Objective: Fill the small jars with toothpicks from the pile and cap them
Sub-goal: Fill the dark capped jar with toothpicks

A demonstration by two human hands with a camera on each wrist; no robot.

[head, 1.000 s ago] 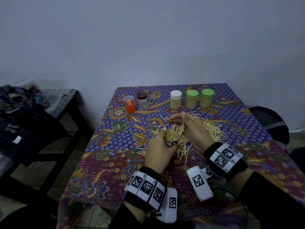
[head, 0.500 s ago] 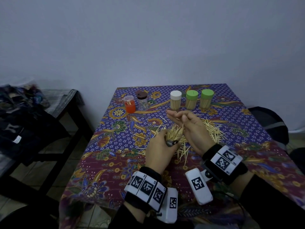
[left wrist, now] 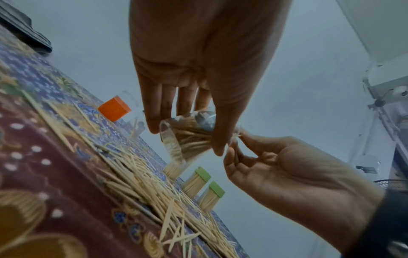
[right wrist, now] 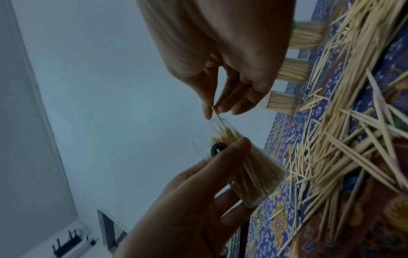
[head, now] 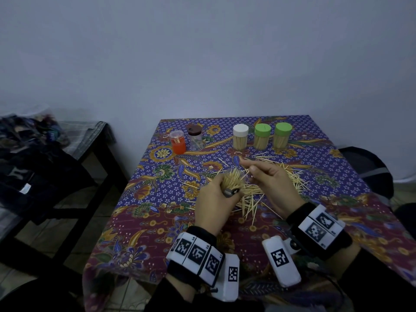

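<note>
While the left hand (head: 212,200) grips the clear jar (head: 231,180) tilted above the pile (head: 265,190), the head view shows the right hand (head: 273,185) pinching a toothpick (head: 245,175) just beside the jar's mouth; 3 capped jars (head: 261,136) stand beyond. From the left wrist, fingers (left wrist: 154,111) wrap the jar's wall, so keep it steady and angled toward the pinch. From the right wrist, the toothpick's tip touches the packed bundle (right wrist: 253,167); slide it along a gap, I judge, rather than forcing it.

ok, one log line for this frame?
left hand: holds open jar | right hand: pinches toothpick at jar mouth | capped jars: three
</note>
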